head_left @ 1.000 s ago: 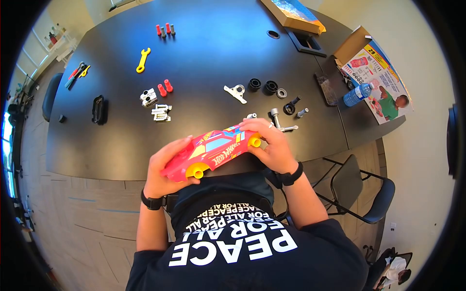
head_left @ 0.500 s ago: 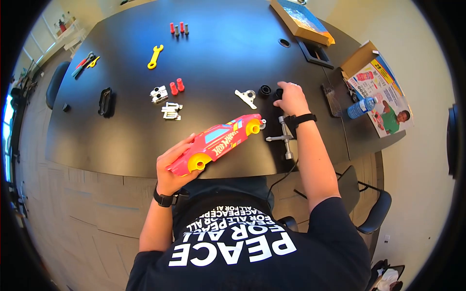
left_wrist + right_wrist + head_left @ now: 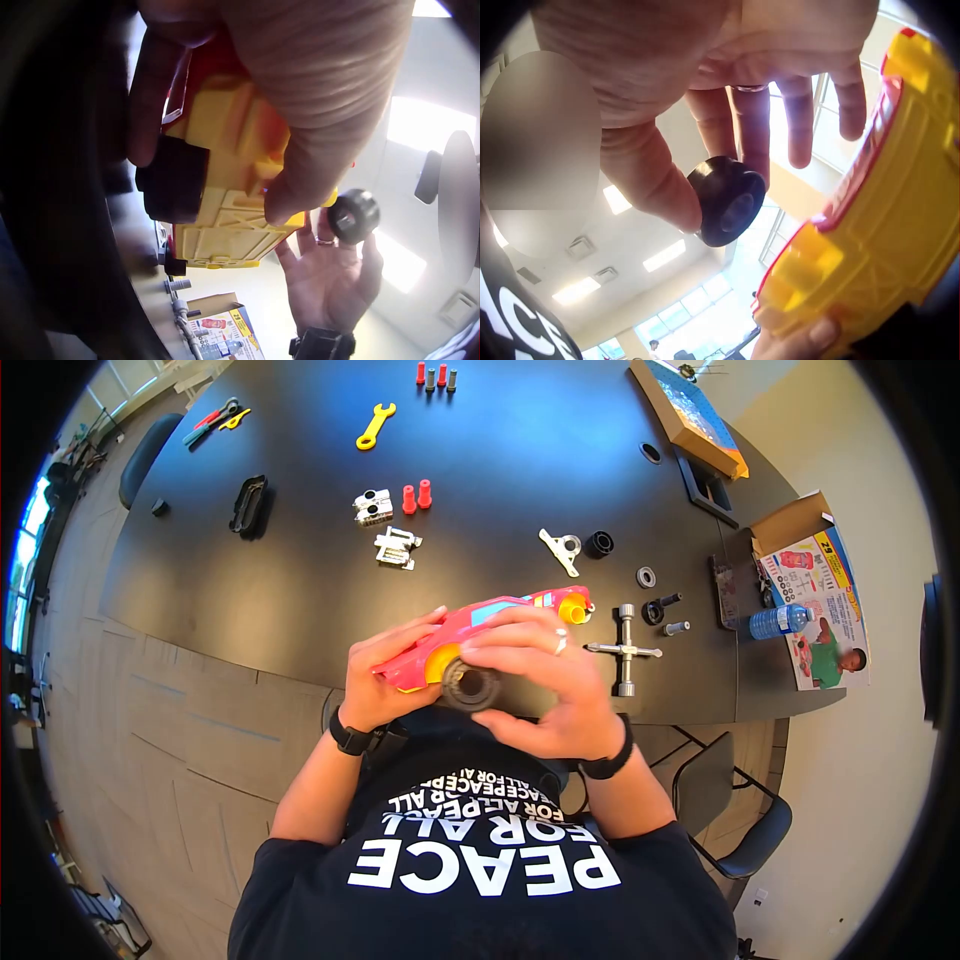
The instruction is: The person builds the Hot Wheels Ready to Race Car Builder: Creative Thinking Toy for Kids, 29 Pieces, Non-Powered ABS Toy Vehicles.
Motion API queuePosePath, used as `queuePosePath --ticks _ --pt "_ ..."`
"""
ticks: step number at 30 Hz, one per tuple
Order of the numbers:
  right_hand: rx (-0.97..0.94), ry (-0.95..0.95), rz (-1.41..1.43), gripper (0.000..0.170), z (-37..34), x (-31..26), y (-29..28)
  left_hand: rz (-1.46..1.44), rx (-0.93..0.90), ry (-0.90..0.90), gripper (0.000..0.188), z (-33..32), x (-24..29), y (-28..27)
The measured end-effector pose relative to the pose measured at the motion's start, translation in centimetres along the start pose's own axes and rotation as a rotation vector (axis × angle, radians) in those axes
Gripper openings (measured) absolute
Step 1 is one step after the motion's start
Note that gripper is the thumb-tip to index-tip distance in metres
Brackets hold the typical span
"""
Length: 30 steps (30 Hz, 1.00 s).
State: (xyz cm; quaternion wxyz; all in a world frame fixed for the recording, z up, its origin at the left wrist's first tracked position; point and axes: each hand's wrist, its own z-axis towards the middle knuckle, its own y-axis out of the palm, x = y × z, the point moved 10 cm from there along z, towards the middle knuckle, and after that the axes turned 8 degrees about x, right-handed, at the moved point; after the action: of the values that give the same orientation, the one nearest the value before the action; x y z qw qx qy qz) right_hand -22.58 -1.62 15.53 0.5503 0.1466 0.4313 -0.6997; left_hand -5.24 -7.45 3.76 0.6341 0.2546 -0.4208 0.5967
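Note:
The left hand grips the front end of a red toy car above the table's near edge. In the left wrist view the yellow underside shows, with a black wheel on it near the fingers. Between thumb and fingers the right hand pinches another black wheel, held beside the yellow wheel arch on the near side. The right wrist view shows that wheel apart from the car's yellow underside.
A grey cross-shaped wrench lies right of the car. Beyond are a silver bracket, a black wheel, red pegs, silver parts and a yellow wrench. At the right stand a bottle and an open box.
The right hand left the car, reached to the black wheels on the table, and came back with one to the car's near side. The left hand still holds the car.

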Motion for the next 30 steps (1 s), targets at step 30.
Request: queuePosePath --ticks 30 --pt "0.456 0.551 -0.902 0.020 -9.3 13.7 -20.4 0.036 0.063 -0.002 0.063 -0.3 0.0 -0.7"
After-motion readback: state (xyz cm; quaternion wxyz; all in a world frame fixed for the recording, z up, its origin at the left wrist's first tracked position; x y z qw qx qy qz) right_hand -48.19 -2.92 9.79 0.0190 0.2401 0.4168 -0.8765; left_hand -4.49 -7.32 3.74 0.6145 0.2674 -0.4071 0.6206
